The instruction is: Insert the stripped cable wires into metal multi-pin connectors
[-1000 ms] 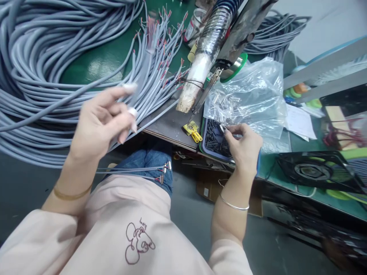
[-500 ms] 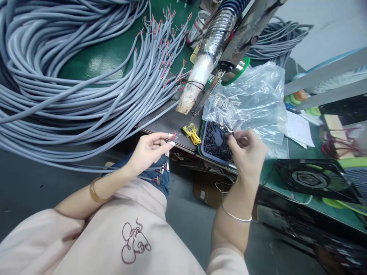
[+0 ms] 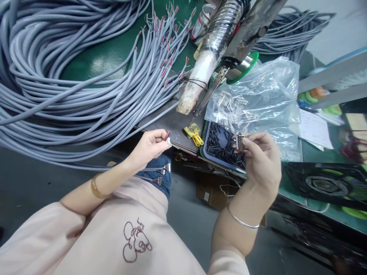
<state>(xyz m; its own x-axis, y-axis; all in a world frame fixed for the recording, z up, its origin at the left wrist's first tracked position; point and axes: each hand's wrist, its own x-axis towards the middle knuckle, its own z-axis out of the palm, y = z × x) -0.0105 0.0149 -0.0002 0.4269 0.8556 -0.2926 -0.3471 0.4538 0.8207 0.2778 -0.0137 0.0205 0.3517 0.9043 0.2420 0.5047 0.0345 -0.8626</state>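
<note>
Between the thumb and fingers of my left hand [image 3: 150,149] are pinched thin red and dark wires [image 3: 167,135], their ends pointing up; any cable behind them is hidden by the hand. My right hand [image 3: 262,160] grips a small metal pin connector [image 3: 239,142], held over the right side of a tray [image 3: 207,152] of short black tubes [image 3: 216,147]. On my lap lie several cable ends fitted with similar connectors [image 3: 163,171]. A yellow clip-like piece [image 3: 195,134] rests on the bench between my hands.
Large coils of grey cable [image 3: 94,95] with stripped ends fill the left. A soldering iron [image 3: 210,91] hangs down beside a white-ended duct [image 3: 195,82]. A clear plastic bag [image 3: 258,95] holds metal parts, near a solder spool [image 3: 243,68]. A black fan [image 3: 327,185] stands at right.
My right hand has lifted off the tray and shifted right, with a connector now showing in its fingers. My left hand has closed more tightly around the wires. The view has turned slightly.
</note>
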